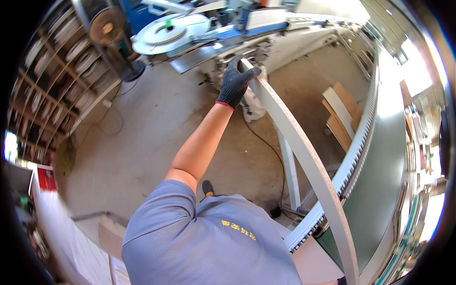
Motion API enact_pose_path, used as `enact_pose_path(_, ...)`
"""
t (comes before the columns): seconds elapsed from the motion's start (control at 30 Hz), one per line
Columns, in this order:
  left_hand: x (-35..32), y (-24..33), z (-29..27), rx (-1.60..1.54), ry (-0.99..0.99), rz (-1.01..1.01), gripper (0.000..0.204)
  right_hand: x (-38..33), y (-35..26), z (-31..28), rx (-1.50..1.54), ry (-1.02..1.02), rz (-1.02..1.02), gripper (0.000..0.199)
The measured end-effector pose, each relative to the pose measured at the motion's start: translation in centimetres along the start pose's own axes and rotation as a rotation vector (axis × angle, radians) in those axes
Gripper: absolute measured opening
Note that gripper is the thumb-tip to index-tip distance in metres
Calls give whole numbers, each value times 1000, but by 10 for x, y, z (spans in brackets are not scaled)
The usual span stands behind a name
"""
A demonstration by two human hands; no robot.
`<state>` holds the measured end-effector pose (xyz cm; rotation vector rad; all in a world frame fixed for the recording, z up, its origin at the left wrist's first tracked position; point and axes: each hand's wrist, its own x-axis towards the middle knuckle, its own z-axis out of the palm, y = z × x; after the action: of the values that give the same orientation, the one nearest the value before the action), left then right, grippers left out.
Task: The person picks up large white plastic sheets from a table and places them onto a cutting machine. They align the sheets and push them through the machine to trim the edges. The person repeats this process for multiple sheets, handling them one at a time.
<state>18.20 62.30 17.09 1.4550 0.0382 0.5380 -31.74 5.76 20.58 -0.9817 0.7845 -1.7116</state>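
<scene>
A long board (304,152) with a bare chipboard edge runs from the upper middle down to the lower right, bent by the lens. My left hand (234,84), in a dark grey glove with a red cuff, is stretched out and grips the board's far end, thumb over the top edge. Only a dark scrap of my right hand (341,281) shows at the bottom edge, close against the near end of the board. Its fingers are hidden. Under the near half of the board lies a green conveyor belt (375,190) with a toothed light rail (354,168).
A machine (294,47) stands ahead, with a large white reel (166,35) at its left. A fan (110,35) and a rack of rolls (61,71) are at the far left. Panels (339,111) lean beyond the board. A cable (273,149) crosses the floor.
</scene>
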Motion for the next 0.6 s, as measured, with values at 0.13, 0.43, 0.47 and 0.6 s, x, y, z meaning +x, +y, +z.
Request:
enact_pose_path(0.13, 37, -54, -128, 240, 101, 285, 36, -19, 16, 43, -52, -124, -9, 68)
enact_pose_path(0.43, 14, -150, -314, 248, 125, -245, 40, -58, 96, 78, -13, -171, 284, 75)
enact_pose_path(0.47, 16, -154, -342, -1, 26, -222, 40, -76, 102, 88, -15, -112, 455, 83)
enact_pose_path(0.6, 4, -125, -351, -57, -145, -240, 27, -125, 122, 71, -15, -121, 531, 84)
